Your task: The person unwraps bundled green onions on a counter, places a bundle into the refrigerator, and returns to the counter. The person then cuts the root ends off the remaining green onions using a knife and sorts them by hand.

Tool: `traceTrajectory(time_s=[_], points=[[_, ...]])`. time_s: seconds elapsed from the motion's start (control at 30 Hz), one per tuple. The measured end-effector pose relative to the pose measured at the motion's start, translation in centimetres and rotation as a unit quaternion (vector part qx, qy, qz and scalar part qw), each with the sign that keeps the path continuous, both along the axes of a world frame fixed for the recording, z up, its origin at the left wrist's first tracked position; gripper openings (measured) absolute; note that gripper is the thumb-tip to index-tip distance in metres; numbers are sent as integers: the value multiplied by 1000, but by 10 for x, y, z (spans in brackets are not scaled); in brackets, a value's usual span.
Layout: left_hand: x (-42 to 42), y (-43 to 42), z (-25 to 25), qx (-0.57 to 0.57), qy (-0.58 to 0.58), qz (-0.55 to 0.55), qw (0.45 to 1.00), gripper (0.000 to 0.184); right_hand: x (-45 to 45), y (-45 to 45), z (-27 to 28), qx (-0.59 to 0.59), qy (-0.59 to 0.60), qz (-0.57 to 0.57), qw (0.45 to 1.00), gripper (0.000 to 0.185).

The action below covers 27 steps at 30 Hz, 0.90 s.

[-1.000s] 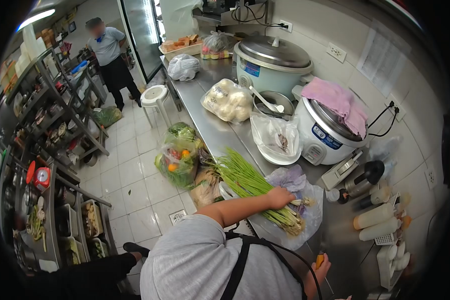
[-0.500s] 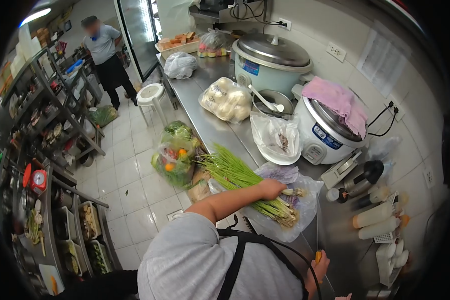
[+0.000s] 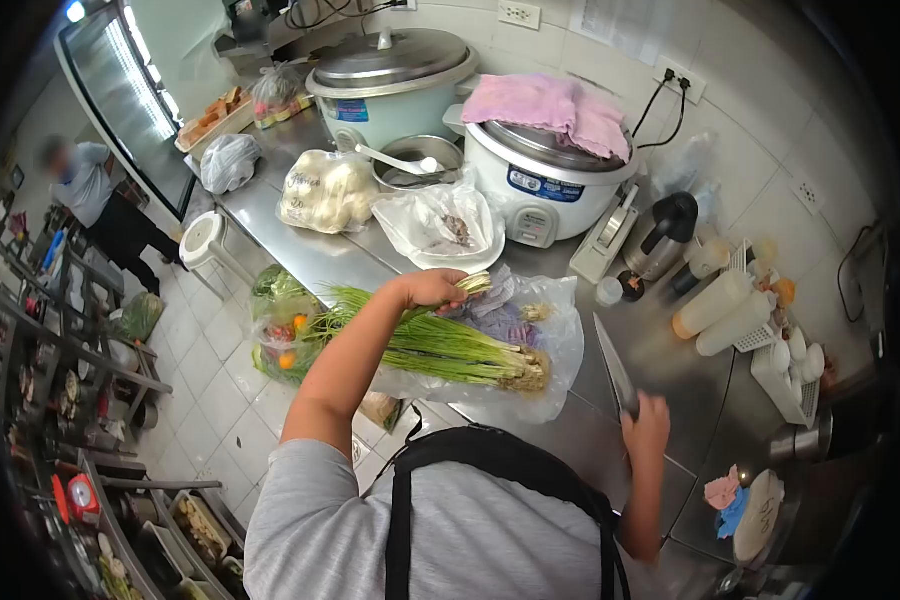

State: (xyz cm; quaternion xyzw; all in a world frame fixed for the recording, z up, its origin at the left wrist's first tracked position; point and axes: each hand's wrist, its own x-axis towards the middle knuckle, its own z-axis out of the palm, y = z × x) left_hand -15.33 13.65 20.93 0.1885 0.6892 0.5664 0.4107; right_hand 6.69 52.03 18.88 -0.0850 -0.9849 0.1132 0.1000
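Observation:
My left hand (image 3: 435,290) is closed around a few green onions, their white ends sticking out to the right. Below it, a larger bunch of green onions (image 3: 450,352) lies with its roots to the right on a clear plastic bag (image 3: 560,375). A small clump of root ends (image 3: 536,312) rests on the same plastic, near something purple (image 3: 505,310) in the bag. To the right, my right hand (image 3: 647,425) grips a knife (image 3: 613,362), its blade pointing away from me over the steel counter.
Behind stand two rice cookers (image 3: 395,95) (image 3: 545,190), a bag of white rounded items (image 3: 325,190) and a plastic-lined dish (image 3: 440,225). Squeeze bottles (image 3: 715,300) and a thermos (image 3: 665,235) are at right. A vegetable bag (image 3: 280,330) sits left; a person (image 3: 100,190) stands beyond.
The view has turned rightward. My left hand has lifted the few onions off the bunch. My right hand has come forward from the lower edge, bringing the knife blade into sight.

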Motion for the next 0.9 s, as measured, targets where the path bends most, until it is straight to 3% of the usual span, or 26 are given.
traceTrajectory(time_s=[0.1, 0.17, 0.23, 0.3, 0.37, 0.43, 0.53, 0.63, 0.73, 0.8, 0.87, 0.9], points=[[-8, 10, -7, -46, -17, -40, 998, 10, -59, -70, 42, -30, 131, 187, 973, 45], [1, 30, 6, -120, 51, -89, 988, 19, -85, -120, 62, -33, 130, 291, 947, 48], [13, 48, 18, -212, 142, -110, 961, 30, -100, -146, 57, 4, 158, 314, 936, 48], [16, 61, 5, -157, 289, -177, 928, 15, -119, -189, 51, -17, 147, 342, 928, 45], [34, 58, 26, -164, 234, -202, 937, 14, -124, -196, 33, -44, 104, 336, 935, 41], [34, 51, 0, -47, 100, -108, 988, 27, -128, -193, 21, -34, 96, 348, 932, 39], [38, 38, -8, -97, 89, -102, 986, 45, -132, -189, 8, 11, 58, 384, 921, 35], [52, 25, -6, -204, 322, 7, 925, 53, -129, -192, 12, 30, -42, 376, 925, 29], [68, 11, 25, -230, 428, 208, 849, 55, -135, -176, 16, -39, -49, 354, 933, 25], [71, -1, 21, -9, 494, 382, 781, 47, -142, -160, 14, -120, -29, 342, 932, 24], [82, -11, 35, 106, 379, 479, 785, 27, -148, -138, 8, -213, 9, 347, 913, 16], [86, -17, 31, 142, 359, 482, 787, 18, -147, -132, 9, -313, -57, 296, 901, 15]])
